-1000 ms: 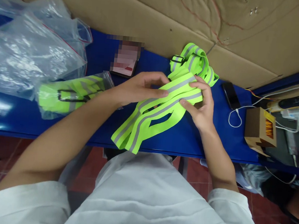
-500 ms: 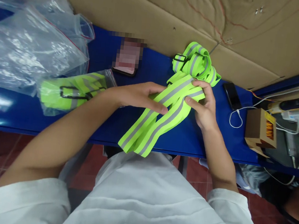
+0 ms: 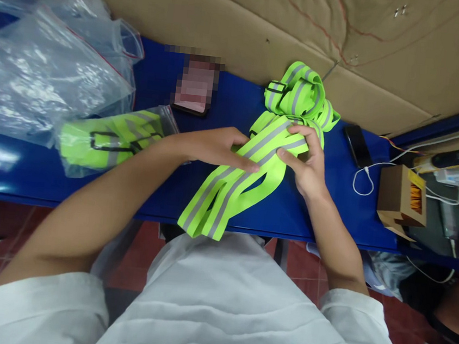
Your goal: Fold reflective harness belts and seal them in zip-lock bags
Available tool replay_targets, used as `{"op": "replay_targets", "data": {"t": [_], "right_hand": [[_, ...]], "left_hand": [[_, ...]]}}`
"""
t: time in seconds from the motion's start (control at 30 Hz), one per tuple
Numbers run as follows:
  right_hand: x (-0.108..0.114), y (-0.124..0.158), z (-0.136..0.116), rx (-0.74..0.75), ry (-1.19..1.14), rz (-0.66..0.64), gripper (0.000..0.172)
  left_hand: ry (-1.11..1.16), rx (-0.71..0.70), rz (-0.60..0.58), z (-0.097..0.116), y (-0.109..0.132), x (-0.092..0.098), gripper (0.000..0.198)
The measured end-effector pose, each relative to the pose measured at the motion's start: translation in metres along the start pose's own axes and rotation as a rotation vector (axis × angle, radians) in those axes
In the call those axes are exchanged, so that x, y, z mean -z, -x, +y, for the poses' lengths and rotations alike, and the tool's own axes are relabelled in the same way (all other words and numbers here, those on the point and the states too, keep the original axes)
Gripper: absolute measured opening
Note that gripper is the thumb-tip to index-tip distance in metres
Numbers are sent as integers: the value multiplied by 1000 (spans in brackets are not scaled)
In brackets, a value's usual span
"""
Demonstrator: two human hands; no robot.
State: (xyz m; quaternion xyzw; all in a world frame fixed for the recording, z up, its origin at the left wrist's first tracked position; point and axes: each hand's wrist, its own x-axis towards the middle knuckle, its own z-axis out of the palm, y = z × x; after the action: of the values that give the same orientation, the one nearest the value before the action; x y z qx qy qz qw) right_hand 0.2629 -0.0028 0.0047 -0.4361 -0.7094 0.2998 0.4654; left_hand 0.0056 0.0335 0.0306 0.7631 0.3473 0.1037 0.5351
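Note:
A neon-green reflective strap vest (image 3: 231, 188) with grey stripes lies across the blue table (image 3: 28, 173), its lower loops hanging over the front edge. My left hand (image 3: 215, 147) presses flat on the straps near their middle, fingers stretched out. My right hand (image 3: 306, 161) pinches the upper straps between thumb and fingers. Behind it the rest of the vest is bunched in a heap (image 3: 301, 94) with a black buckle.
A bagged folded green vest (image 3: 110, 140) lies left, beside a heap of clear plastic bags (image 3: 47, 71). A blurred card sits at the back. A black phone (image 3: 357, 146), white cable, small cardboard box (image 3: 403, 198) and chargers crowd the right. Cardboard sheets line the back.
My left hand slid down along the straps toward me and flattened on them. The right hand shifted its pinch slightly, and the hanging loops spread apart again.

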Motion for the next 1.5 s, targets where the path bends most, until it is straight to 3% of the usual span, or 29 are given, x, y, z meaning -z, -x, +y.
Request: {"op": "replay_targets", "data": {"t": [0.07,0.17,0.23,0.4,0.57,0.73,0.9,1.0,1.07,1.17,1.33,1.5], "right_hand": [[1,0,2,-18,-4,4,43],[5,0,-1,-19,9,18,44],[6,1,-7,-12,19,5,45],[4,2,-15,-48,-44,-92,43],[-2,3,-9,-168,-186,-191,44],[-7,4,-7,-230,-266,-262,47],[-9,6,-11,-152,-95,-318,57],[-16,10,-11,-26,132,-365,81],[-24,15,-10,-1,254,-345,97],[-33,22,-9,-25,346,-233,104],[-38,26,-13,-48,350,-146,93],[-30,16,-7,-197,71,-73,57]], "left_hand": [[22,-43,58,1,-2,-3,49],[186,-151,362,2,-3,-1,46],[305,-239,469,-2,-3,3,40],[221,-314,313,-24,-10,6,64],[-111,-298,417,-36,-19,-7,78],[-153,-349,374,-37,-22,-14,78],[-139,-354,442,-31,-22,-17,57],[-168,-314,521,-28,-21,-24,47],[-200,-285,573,-25,-19,-33,49],[-314,-230,667,-19,-15,-45,51],[-577,-252,726,-13,-12,-52,50],[-426,-317,639,-17,-16,-42,61]]}}
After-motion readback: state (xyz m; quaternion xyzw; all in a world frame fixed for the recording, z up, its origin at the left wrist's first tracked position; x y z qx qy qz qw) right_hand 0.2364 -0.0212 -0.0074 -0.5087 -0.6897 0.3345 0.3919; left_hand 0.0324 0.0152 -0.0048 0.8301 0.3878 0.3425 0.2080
